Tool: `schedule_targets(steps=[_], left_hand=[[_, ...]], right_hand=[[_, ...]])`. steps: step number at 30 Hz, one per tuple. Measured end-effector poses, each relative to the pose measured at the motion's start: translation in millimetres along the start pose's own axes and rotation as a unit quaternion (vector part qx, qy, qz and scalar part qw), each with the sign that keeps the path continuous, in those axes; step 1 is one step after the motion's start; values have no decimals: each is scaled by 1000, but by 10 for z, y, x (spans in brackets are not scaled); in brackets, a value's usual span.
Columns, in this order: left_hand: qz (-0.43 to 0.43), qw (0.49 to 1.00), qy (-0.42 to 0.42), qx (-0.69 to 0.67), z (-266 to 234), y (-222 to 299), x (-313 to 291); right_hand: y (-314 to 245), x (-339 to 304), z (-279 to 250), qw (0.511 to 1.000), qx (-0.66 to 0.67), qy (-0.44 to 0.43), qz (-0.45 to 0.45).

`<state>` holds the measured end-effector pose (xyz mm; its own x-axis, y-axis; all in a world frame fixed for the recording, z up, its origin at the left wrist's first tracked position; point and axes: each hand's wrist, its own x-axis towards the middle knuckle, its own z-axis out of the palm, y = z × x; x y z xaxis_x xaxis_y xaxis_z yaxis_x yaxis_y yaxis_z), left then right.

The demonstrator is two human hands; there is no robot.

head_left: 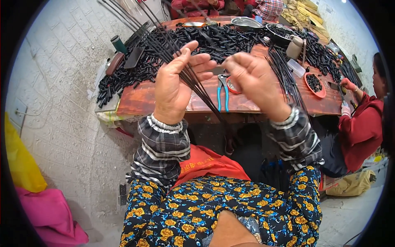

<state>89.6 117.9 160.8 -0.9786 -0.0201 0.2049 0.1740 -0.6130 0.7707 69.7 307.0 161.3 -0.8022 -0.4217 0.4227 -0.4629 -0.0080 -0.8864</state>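
Observation:
A bundle of long thin black rods (201, 91) slants across the crook of my left hand (177, 80), between thumb and fingers. My thumb presses toward them while the other fingers stretch out behind. The rods run from the upper left down past the table edge. My right hand (257, 80) is raised just right of the bundle, fingers bent and smeared by motion; I cannot make out anything in it. Between and below the hands, blue-handled pliers (223, 94) lie on the reddish wooden table (140, 99), beside a small red dish (233, 85) partly behind my right hand.
Heaps of short black tubular parts (218, 39) cover the table's far side. More black rods (284, 74) lie to the right, near a red tray (315, 85) of small black pieces and a beige flask (294, 47). A co-worker in red (364, 127) sits at the right.

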Motion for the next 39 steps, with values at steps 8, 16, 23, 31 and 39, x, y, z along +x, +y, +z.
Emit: schedule_targets(steps=[8,16,23,31,39], left_hand=[[-51,998,-38,19,47,-72,43],[-81,991,-100,-27,-7,-164,181],[-165,964,-187,-94,-121,-79,434],[-163,971,-174,-8,121,-14,181],[-175,961,-203,63,140,288,62]], right_hand=[[346,-304,271,937,-252,65,-232],[365,-398,220,957,154,-200,142],[543,-437,249,954,203,-147,161],[650,-658,277,938,286,-158,117],[443,-756,518,928,333,-134,97]])
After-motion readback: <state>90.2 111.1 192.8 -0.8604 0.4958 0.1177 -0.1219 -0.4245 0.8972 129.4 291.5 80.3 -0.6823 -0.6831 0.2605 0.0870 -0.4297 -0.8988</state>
